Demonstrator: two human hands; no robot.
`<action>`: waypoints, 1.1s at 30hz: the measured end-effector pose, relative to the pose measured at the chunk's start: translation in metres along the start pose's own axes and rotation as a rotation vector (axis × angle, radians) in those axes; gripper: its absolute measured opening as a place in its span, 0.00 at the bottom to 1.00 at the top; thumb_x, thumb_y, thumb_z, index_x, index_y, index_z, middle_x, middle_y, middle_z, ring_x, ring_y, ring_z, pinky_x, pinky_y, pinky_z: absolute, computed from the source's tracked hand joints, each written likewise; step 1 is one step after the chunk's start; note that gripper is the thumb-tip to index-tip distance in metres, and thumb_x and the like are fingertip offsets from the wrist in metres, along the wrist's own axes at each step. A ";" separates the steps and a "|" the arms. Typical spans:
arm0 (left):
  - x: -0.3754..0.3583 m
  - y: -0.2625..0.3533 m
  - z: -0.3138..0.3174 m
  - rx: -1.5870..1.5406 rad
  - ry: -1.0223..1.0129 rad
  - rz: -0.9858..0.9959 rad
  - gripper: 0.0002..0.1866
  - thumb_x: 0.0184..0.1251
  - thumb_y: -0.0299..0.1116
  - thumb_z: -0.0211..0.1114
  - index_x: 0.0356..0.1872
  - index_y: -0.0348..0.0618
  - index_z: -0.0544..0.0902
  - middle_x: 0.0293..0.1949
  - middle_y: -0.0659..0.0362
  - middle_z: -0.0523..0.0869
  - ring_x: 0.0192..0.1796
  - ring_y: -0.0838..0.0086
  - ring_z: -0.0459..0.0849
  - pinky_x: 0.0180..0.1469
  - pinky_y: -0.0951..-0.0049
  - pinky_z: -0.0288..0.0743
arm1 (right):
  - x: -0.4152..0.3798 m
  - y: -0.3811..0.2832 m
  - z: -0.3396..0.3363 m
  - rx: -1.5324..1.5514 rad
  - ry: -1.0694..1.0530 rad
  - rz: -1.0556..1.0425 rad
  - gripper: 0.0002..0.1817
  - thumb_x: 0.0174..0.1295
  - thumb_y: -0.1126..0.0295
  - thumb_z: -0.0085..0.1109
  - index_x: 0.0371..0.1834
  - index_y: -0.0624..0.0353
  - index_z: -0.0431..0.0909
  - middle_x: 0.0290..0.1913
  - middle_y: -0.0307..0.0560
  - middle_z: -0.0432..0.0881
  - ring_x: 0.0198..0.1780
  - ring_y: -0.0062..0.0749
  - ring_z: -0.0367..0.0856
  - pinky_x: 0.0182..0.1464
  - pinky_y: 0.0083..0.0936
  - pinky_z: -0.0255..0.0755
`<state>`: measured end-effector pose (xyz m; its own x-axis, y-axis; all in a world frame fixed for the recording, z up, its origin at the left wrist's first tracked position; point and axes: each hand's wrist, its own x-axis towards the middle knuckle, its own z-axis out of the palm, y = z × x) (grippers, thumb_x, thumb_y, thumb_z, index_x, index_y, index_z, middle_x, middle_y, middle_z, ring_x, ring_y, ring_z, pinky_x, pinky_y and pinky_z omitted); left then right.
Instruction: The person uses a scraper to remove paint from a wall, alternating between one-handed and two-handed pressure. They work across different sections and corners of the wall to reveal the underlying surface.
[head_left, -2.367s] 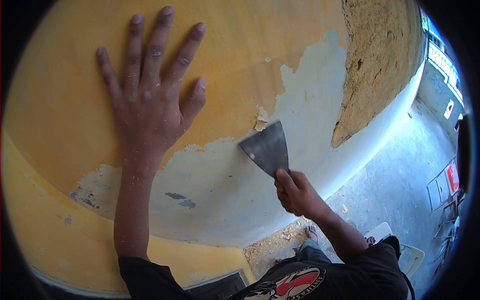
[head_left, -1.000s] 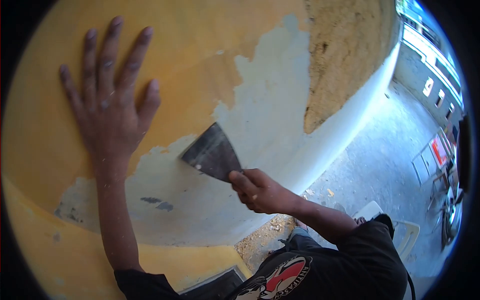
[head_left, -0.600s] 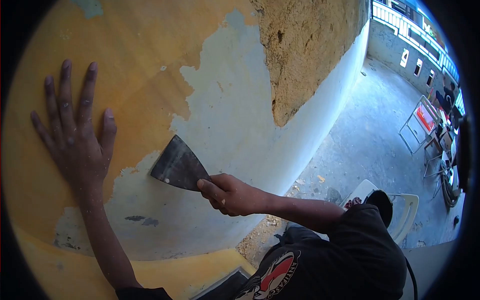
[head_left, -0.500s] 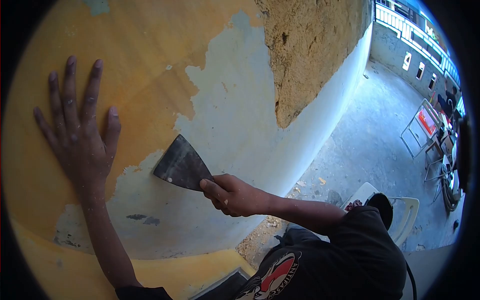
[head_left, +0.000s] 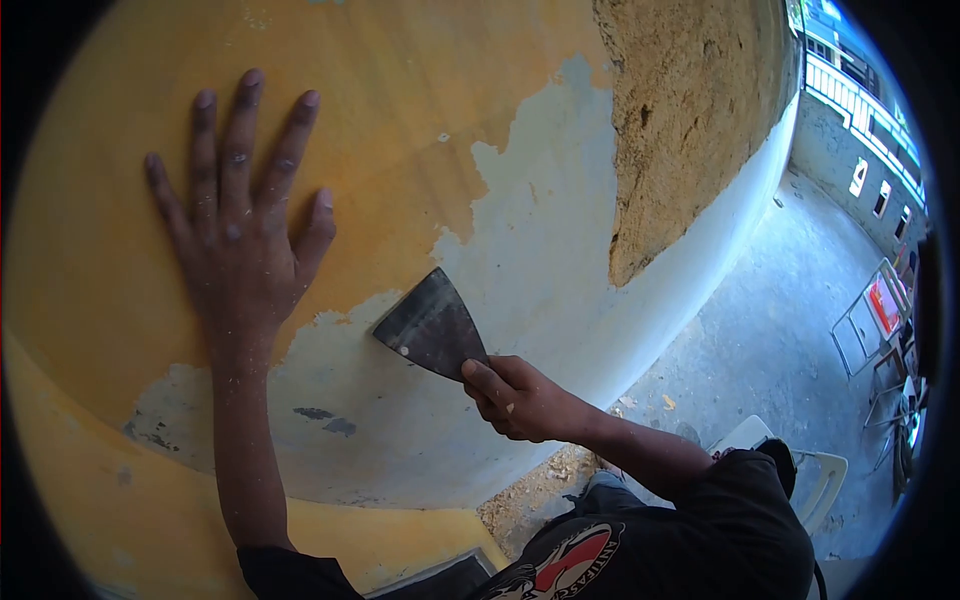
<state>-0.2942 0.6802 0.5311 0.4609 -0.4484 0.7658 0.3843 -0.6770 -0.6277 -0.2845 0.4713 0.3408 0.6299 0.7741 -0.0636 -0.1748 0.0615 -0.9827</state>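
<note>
My left hand [head_left: 240,240] lies flat on the orange-painted wall [head_left: 390,90], fingers spread, holding nothing. My right hand [head_left: 520,398] is wrapped round the handle of a wide scraper [head_left: 432,325]. The scraper's dark blade points up and left, over the pale layer [head_left: 540,190] just below the ragged edge of the orange paint. Whether the blade touches the wall cannot be made out. Farther right, a rough brown patch [head_left: 680,130] shows where the wall surface is gone.
Crumbled debris [head_left: 535,490] lies on the floor at the wall's foot. A pale plastic chair [head_left: 822,490] stands behind my right arm. Folding chairs [head_left: 860,325] are at the far right, below a white railing [head_left: 860,95]. A yellow ledge [head_left: 130,490] runs along the lower left.
The view has shifted, so the wall and both hands appear farther right. My left hand remains flat on the orange paint, and my right hand still holds the scraper near the paint edge.
</note>
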 end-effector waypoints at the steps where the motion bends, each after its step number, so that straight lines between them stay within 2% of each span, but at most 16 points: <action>1: 0.000 0.000 -0.001 0.012 -0.003 -0.004 0.34 0.65 0.52 0.55 0.75 0.76 0.62 0.78 0.67 0.59 0.80 0.64 0.54 0.77 0.39 0.40 | 0.000 0.000 0.000 0.023 -0.002 0.006 0.24 0.79 0.47 0.36 0.30 0.53 0.65 0.21 0.30 0.62 0.18 0.14 0.58 0.19 0.18 0.57; 6: 0.000 -0.001 -0.003 -0.065 0.019 -0.009 0.34 0.65 0.51 0.55 0.75 0.74 0.63 0.78 0.66 0.59 0.80 0.63 0.55 0.76 0.38 0.41 | 0.001 0.001 0.002 0.095 -0.037 0.029 0.22 0.79 0.49 0.38 0.35 0.55 0.67 0.21 0.30 0.61 0.16 0.13 0.53 0.17 0.17 0.53; 8: 0.000 -0.001 -0.003 -0.060 0.016 -0.014 0.34 0.65 0.51 0.56 0.75 0.74 0.63 0.78 0.66 0.59 0.80 0.63 0.54 0.76 0.38 0.40 | -0.003 -0.002 0.005 0.141 0.016 -0.009 0.20 0.79 0.51 0.39 0.42 0.59 0.67 0.21 0.31 0.61 0.15 0.15 0.57 0.17 0.17 0.57; 9: -0.001 -0.001 -0.001 -0.077 0.028 -0.015 0.35 0.64 0.52 0.56 0.75 0.75 0.63 0.78 0.66 0.59 0.80 0.64 0.54 0.76 0.37 0.40 | -0.004 -0.006 0.007 0.133 0.002 -0.012 0.20 0.79 0.51 0.39 0.42 0.59 0.67 0.21 0.31 0.61 0.15 0.15 0.57 0.17 0.17 0.57; 11: -0.001 -0.002 -0.001 -0.081 0.037 -0.024 0.36 0.63 0.54 0.57 0.75 0.77 0.62 0.78 0.67 0.59 0.80 0.65 0.54 0.76 0.35 0.40 | -0.008 -0.013 0.012 0.028 0.081 -0.075 0.19 0.79 0.54 0.39 0.47 0.62 0.67 0.21 0.34 0.63 0.15 0.18 0.64 0.17 0.19 0.63; 12: 0.000 -0.002 -0.001 -0.089 0.037 -0.020 0.36 0.63 0.54 0.57 0.75 0.77 0.61 0.78 0.67 0.59 0.80 0.64 0.53 0.76 0.35 0.39 | -0.006 -0.011 0.011 0.021 0.069 -0.077 0.19 0.79 0.54 0.39 0.47 0.62 0.67 0.21 0.34 0.63 0.15 0.18 0.64 0.17 0.19 0.63; 14: -0.002 -0.003 -0.002 -0.092 0.034 -0.019 0.36 0.64 0.54 0.57 0.75 0.76 0.61 0.78 0.66 0.59 0.80 0.64 0.53 0.76 0.34 0.39 | -0.002 -0.001 0.005 -0.060 0.115 -0.120 0.18 0.79 0.57 0.39 0.45 0.64 0.66 0.22 0.37 0.67 0.16 0.22 0.70 0.19 0.22 0.68; 18: -0.002 -0.003 -0.001 -0.106 0.031 -0.009 0.36 0.64 0.54 0.56 0.76 0.76 0.60 0.78 0.65 0.59 0.80 0.63 0.53 0.76 0.33 0.38 | -0.004 -0.004 0.006 -0.036 0.109 -0.149 0.17 0.79 0.58 0.40 0.44 0.64 0.66 0.22 0.38 0.69 0.17 0.22 0.72 0.20 0.23 0.69; 21: -0.001 -0.002 -0.001 -0.104 0.025 -0.007 0.36 0.65 0.54 0.56 0.76 0.76 0.59 0.78 0.65 0.58 0.80 0.62 0.52 0.76 0.32 0.38 | -0.005 -0.013 0.009 -0.108 0.113 -0.092 0.17 0.79 0.58 0.40 0.43 0.65 0.67 0.20 0.40 0.70 0.19 0.25 0.74 0.23 0.27 0.69; 23: -0.001 -0.003 -0.002 -0.102 0.023 -0.008 0.36 0.65 0.54 0.56 0.76 0.76 0.59 0.78 0.65 0.58 0.80 0.62 0.52 0.76 0.32 0.38 | 0.000 -0.004 0.010 -0.329 0.197 -0.203 0.18 0.79 0.59 0.40 0.43 0.66 0.68 0.19 0.44 0.73 0.20 0.28 0.74 0.26 0.31 0.69; 29: -0.001 -0.002 -0.003 -0.112 -0.004 -0.010 0.36 0.65 0.54 0.55 0.76 0.76 0.59 0.78 0.65 0.58 0.80 0.62 0.52 0.76 0.32 0.38 | 0.017 -0.001 0.012 -0.401 0.212 -0.309 0.18 0.78 0.59 0.42 0.43 0.66 0.70 0.19 0.46 0.75 0.21 0.30 0.75 0.28 0.32 0.69; 33: -0.001 -0.003 -0.002 -0.107 0.006 0.002 0.36 0.65 0.54 0.55 0.76 0.75 0.60 0.78 0.64 0.58 0.80 0.62 0.52 0.76 0.32 0.38 | 0.007 0.003 0.020 -0.377 0.197 -0.257 0.18 0.78 0.59 0.42 0.41 0.66 0.70 0.19 0.46 0.75 0.21 0.30 0.76 0.28 0.32 0.69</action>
<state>-0.2977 0.6816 0.5328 0.4569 -0.4527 0.7657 0.2953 -0.7347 -0.6107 -0.2962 0.4895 0.3414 0.7538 0.6281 0.1931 0.2682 -0.0259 -0.9630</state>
